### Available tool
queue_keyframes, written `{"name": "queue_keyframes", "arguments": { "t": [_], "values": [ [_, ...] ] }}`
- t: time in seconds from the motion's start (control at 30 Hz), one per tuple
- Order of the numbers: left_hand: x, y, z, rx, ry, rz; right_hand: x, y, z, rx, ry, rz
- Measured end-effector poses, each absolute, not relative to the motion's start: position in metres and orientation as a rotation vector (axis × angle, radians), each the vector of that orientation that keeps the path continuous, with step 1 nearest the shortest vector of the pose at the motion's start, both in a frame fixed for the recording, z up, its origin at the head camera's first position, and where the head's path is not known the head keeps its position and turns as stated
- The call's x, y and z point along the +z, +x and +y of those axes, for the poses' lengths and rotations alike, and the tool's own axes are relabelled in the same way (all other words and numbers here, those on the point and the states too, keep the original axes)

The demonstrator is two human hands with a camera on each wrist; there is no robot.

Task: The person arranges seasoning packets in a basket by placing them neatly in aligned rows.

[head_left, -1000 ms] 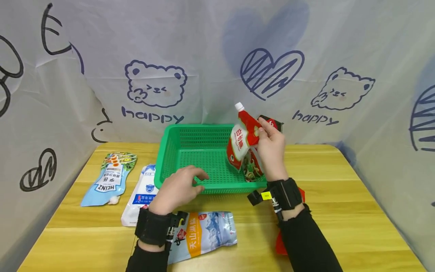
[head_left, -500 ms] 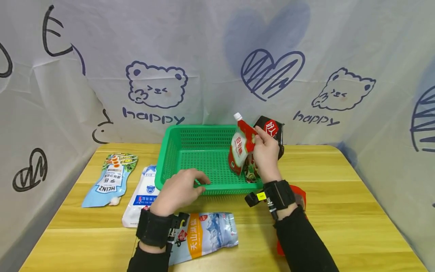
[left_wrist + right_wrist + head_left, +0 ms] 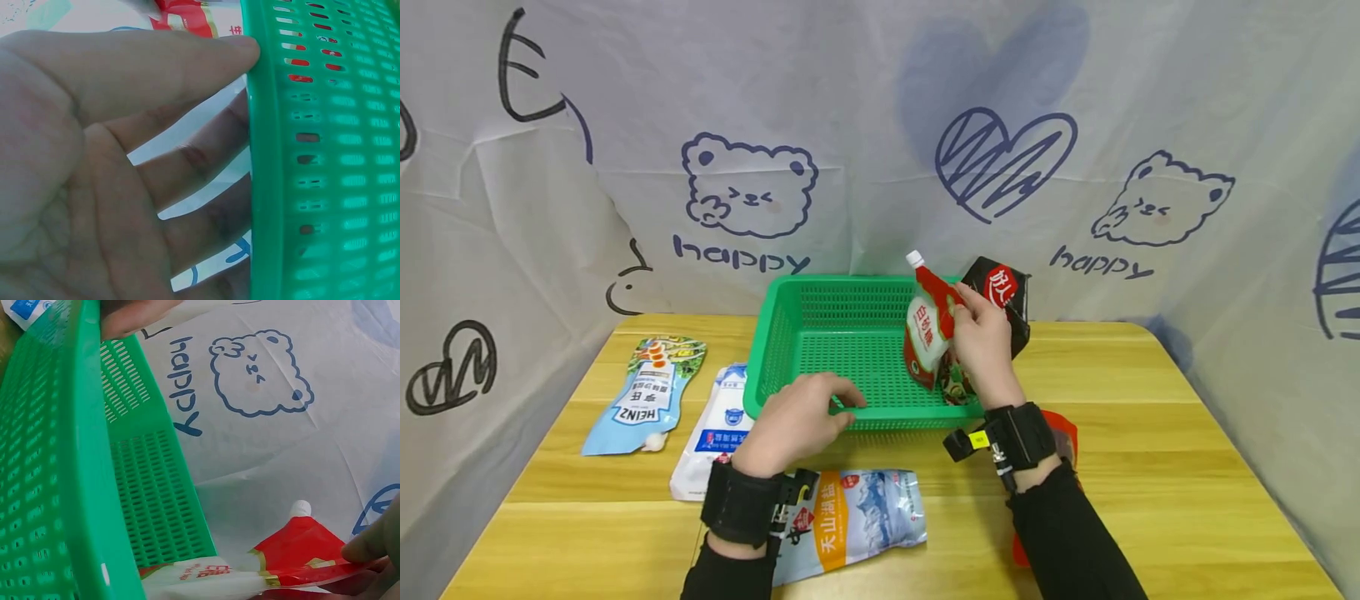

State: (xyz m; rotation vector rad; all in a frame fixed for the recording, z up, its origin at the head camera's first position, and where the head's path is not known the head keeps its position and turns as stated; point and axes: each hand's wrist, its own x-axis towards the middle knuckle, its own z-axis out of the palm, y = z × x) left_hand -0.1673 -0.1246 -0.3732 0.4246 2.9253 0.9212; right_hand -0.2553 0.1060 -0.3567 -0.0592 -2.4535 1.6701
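Observation:
A green plastic basket (image 3: 842, 287) stands mid-table. My right hand (image 3: 967, 307) pinches a red-and-white spout pouch (image 3: 927, 327) and holds it upright, slightly tilted, over the basket's right end. In the right wrist view the pouch (image 3: 300, 550) shows its white cap beside the basket wall (image 3: 62, 487). Below it in the basket lies another pouch (image 3: 957, 382) with a green pattern. My left hand (image 3: 841, 403) grips the basket's front rim. In the left wrist view the thumb (image 3: 156, 59) touches the rim (image 3: 265, 156) and the fingers lie against the wall.
A black pouch with a red label (image 3: 1006, 293) leans at the basket's right end. On the wooden table (image 3: 1150, 433) lie a Heinz pouch (image 3: 643, 396), a white-and-blue pouch (image 3: 715, 429), a salt bag (image 3: 857, 512) and a red packet (image 3: 1066, 433) under my right forearm. Printed cloth walls surround the table.
My right hand has lowered the spout pouch a little and moved it left, deeper over the basket. My left hand has stayed on the rim.

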Motion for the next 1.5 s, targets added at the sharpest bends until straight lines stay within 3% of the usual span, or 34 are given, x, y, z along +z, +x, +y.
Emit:
{"name": "queue_keyframes", "arguments": {
  "t": [0.4,0.87,1.17,1.5],
  "values": [
    [-0.374,-0.168,-0.122,0.909,0.414,2.917,-0.354,-0.246,0.114,1.631,0.027,-2.473],
    [-0.374,-0.166,-0.123,0.921,0.402,2.895,-0.332,-0.193,0.162,1.426,0.363,-2.146],
    [-0.374,-0.166,-0.121,0.922,0.386,2.901,-0.35,-0.17,0.209,1.164,0.222,-2.339],
    [-0.371,-0.165,-0.122,0.933,0.392,2.888,-0.394,-0.169,0.253,1.043,0.007,-2.942]
  ]
}}
